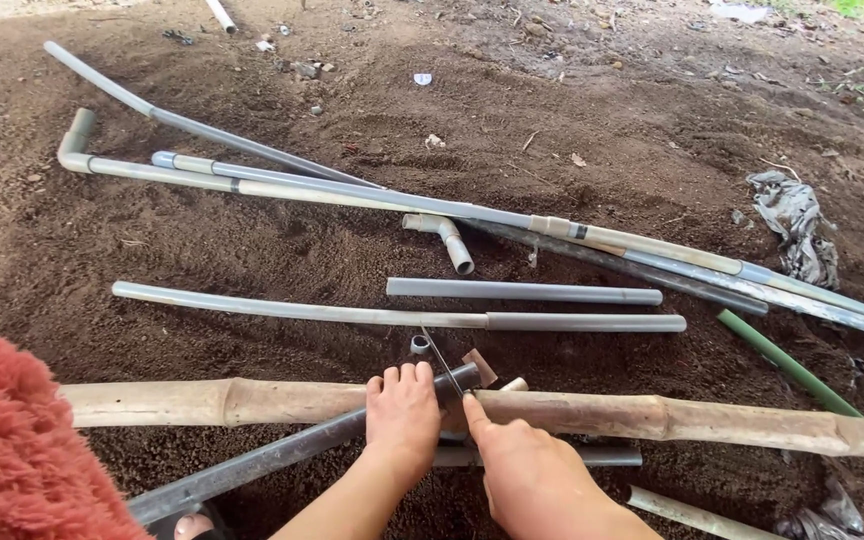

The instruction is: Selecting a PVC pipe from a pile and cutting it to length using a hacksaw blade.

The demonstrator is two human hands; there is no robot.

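Observation:
My left hand (402, 412) presses down on a dark grey pipe (272, 458) where it lies across a thick bamboo pole (652, 414). The pipe's end pokes out just past my fingers. My right hand (527, 470) sits beside it on the right, holding a thin saw blade (442, 362) that slants up and left over the pipe's end. A short grey pipe ring (420, 344) and a small brown block (481, 366) lie just beyond the blade on the soil.
Several long grey pipes (402, 318) lie across the brown soil (252, 250) farther out, one with an elbow (76, 150), another with a tee fitting (444, 234). A green pipe (782, 362) runs at the right. Crumpled cloth (797, 225) lies far right. A red fuzzy sleeve (22, 440) fills the lower left.

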